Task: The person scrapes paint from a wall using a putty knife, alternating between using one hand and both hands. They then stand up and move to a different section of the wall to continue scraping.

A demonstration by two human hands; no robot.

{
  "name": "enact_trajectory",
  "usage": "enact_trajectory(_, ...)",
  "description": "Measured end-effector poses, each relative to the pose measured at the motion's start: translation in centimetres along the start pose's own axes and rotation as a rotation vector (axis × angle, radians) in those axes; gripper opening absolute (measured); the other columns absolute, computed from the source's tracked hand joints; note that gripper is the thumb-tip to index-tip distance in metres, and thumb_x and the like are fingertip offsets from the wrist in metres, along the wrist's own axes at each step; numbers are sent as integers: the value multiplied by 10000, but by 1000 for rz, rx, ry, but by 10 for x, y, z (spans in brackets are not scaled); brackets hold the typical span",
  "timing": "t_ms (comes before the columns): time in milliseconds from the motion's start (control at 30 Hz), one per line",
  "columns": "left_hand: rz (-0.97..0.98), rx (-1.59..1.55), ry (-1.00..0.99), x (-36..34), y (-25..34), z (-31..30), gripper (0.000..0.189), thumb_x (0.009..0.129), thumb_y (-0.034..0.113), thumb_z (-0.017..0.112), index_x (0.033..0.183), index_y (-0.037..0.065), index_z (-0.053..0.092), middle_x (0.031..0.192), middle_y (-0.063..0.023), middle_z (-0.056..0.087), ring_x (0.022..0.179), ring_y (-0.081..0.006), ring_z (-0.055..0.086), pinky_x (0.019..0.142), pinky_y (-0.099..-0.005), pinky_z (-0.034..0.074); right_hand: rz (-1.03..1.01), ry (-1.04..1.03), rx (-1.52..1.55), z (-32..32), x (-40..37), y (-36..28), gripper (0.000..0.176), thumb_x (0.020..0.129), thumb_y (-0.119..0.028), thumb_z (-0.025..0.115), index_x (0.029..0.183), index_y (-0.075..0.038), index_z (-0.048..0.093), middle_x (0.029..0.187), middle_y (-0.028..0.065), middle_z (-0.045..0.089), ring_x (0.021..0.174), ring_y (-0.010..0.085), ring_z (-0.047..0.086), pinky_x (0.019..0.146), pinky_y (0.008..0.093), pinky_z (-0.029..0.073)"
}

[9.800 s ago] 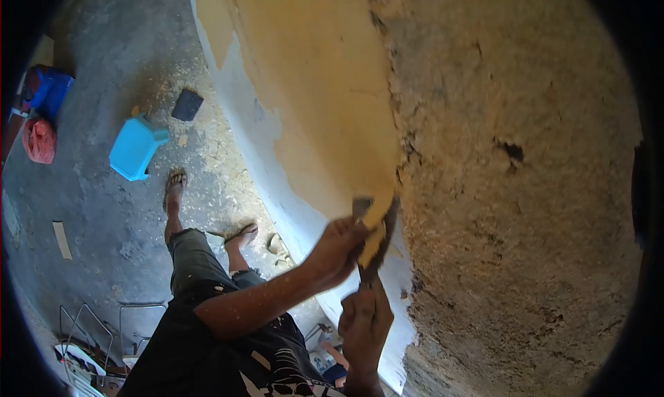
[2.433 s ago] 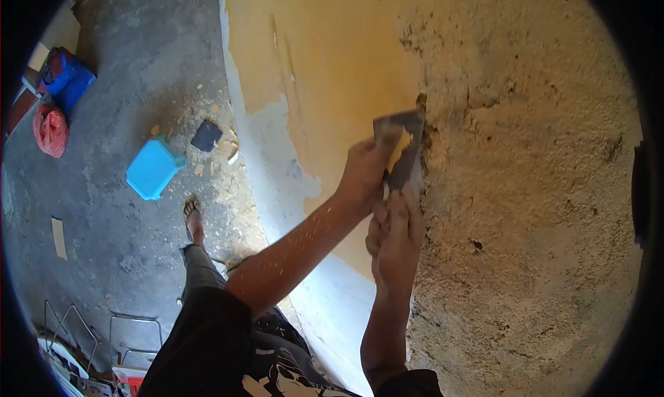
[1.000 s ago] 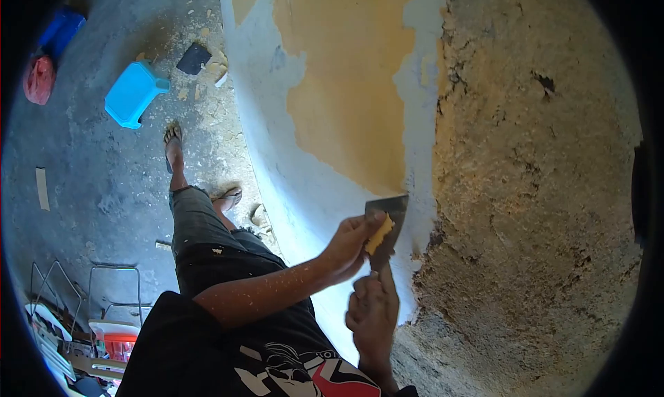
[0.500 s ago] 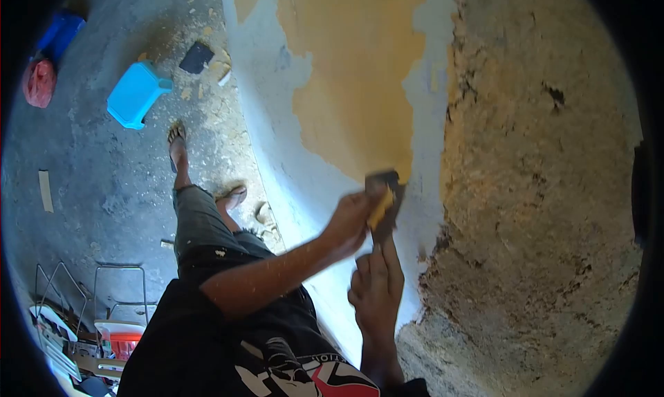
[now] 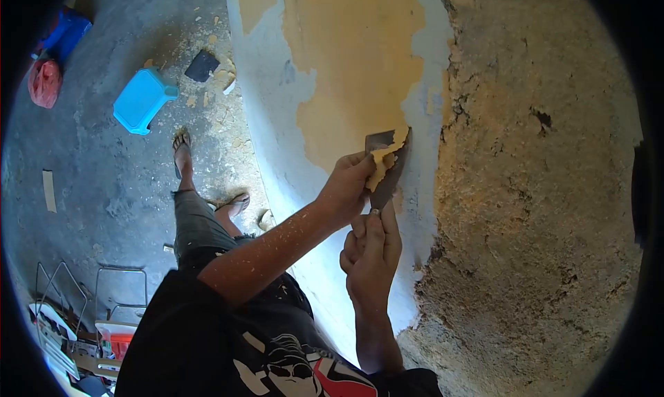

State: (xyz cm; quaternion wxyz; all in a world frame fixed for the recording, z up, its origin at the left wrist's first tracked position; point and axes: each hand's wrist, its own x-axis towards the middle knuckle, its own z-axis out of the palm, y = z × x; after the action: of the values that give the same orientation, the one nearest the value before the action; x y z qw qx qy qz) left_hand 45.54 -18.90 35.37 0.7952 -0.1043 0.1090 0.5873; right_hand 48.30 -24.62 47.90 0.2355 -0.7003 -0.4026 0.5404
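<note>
My right hand (image 5: 373, 259) is closed around the lower end of a flat metal scraper (image 5: 389, 189), its index finger stretched along the tool; the handle is mostly hidden by the fingers. The blade points up, close to the wall. My left hand (image 5: 348, 184) is closed at the blade's left side, with the thumb on a ragged strip of peeled yellow paint (image 5: 380, 167) lying across the blade. Its other fingers are partly hidden. Above the blade, yellow paint (image 5: 353, 65) covers part of the wall, bordered by a bare whitish-grey layer (image 5: 273, 120).
Rough, crumbling brown wall (image 5: 526, 189) fills the right side. A blue plastic stool (image 5: 144, 101), a dark square piece (image 5: 202, 66) and paint flakes lie on the concrete floor (image 5: 104, 182). Back left are a red plastic bag (image 5: 45, 84) and metal-framed chairs (image 5: 123, 286).
Both hands and the scraper have shifted, the blade now slightly higher on the wall. More of the yellow peel shows across the blade. The view has moved a little.
</note>
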Motion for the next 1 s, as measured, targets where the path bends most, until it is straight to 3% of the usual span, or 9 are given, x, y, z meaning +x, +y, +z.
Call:
enact_trajectory(133,-91,-86,72,-11,-1,9,324,993,311,499,1120,23,574,963,-51,628,823,-144,627,689,-303,547,70,81,11,7,-15,-18,356,1015,-180,370,1357,-94,416,703,-42,393,446,2,278,354,150,206)
enact_trajectory(233,247,220,-111,34,11,-23,317,956,286,570,1119,15,591,966,-51,642,860,-138,634,731,-280,533,29,43,53,20,22,-25,275,1017,-184,371,1260,-93,462,691,-50,382,460,1,292,356,153,208)
enact_trajectory(300,69,-69,-81,24,38,-1,319,923,274,634,1088,2,607,961,-65,644,873,-146,638,751,-286,527,-5,-10,124,26,22,-30,204,1019,-175,352,1162,-100,476,691,-50,381,461,-2,284,356,151,208)
enact_trajectory(367,19,-130,99,0,47,27,239,933,287,622,1002,58,613,931,-59,638,842,-154,643,736,-300,540,52,21,84,26,12,-41,217,1019,-176,364,1200,-106,460,698,-47,386,465,3,279,359,151,211)
enact_trajectory(433,-101,-143,65,23,49,11,239,935,279,618,1005,50,613,929,-66,638,858,-166,647,752,-309,540,52,34,26,33,25,-46,243,1019,-177,367,1235,-106,452,704,-46,388,465,5,277,360,149,213)
enact_trajectory(500,19,121,81,39,72,13,282,951,292,582,1016,21,617,894,-63,648,790,-153,634,727,-300,528,-25,-23,75,43,51,-46,323,1022,-179,357,1332,-108,417,717,-45,393,466,1,282,358,145,212)
enact_trajectory(933,39,103,194,50,139,32,464,918,465,595,991,8,616,742,-55,613,620,-137,597,554,-269,496,-46,14,58,99,65,-82,432,1005,-171,347,1427,-78,374,712,-34,399,452,-2,279,366,155,211)
enact_trajectory(967,42,-32,165,55,142,34,378,926,370,622,984,-3,632,813,-73,651,686,-126,621,609,-266,503,-47,31,80,98,72,-86,316,1001,-177,369,1262,-57,500,689,-41,398,450,-4,292,370,154,223)
enact_trajectory(1000,43,-27,159,72,155,28,378,926,370,622,984,-3,632,813,-73,651,686,-126,621,609,-266,503,-54,32,84,100,94,-92,316,1001,-177,369,1262,-57,500,689,-41,398,450,-4,292,370,154,223)
